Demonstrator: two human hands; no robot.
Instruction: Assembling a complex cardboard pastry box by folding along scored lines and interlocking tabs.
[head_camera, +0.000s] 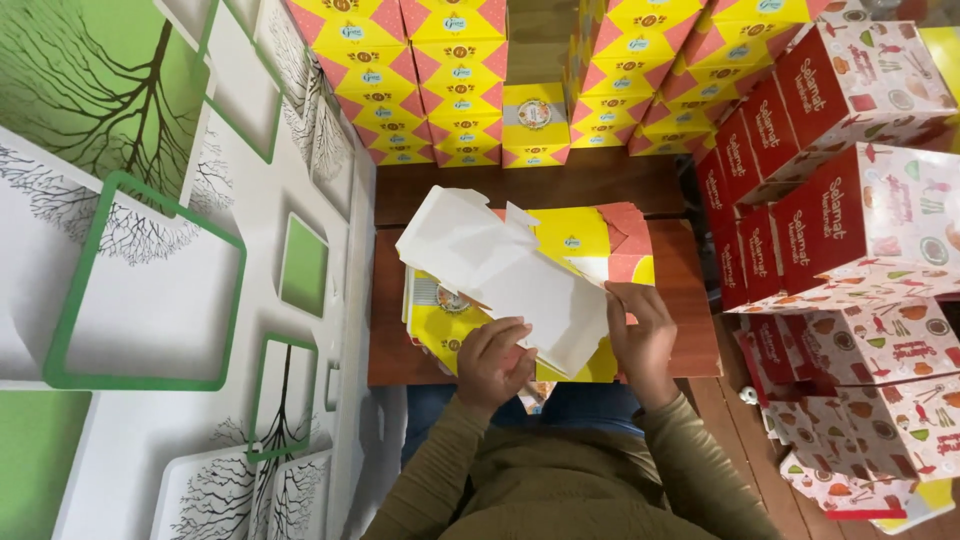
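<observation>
I hold a flat, unfolded cardboard box blank (500, 270) with its white inner side up, tilted over a small brown table (690, 340). My left hand (493, 362) grips its near edge at the lower left. My right hand (640, 335) pinches its right corner. Under the blank lies a pile of flat yellow and pink box blanks (580, 240).
Stacks of folded yellow and pink boxes (460, 90) stand at the back. Red and white patterned boxes (850, 200) are piled at the right, down to the wooden floor. A wall with green squares and tree prints (150, 250) fills the left.
</observation>
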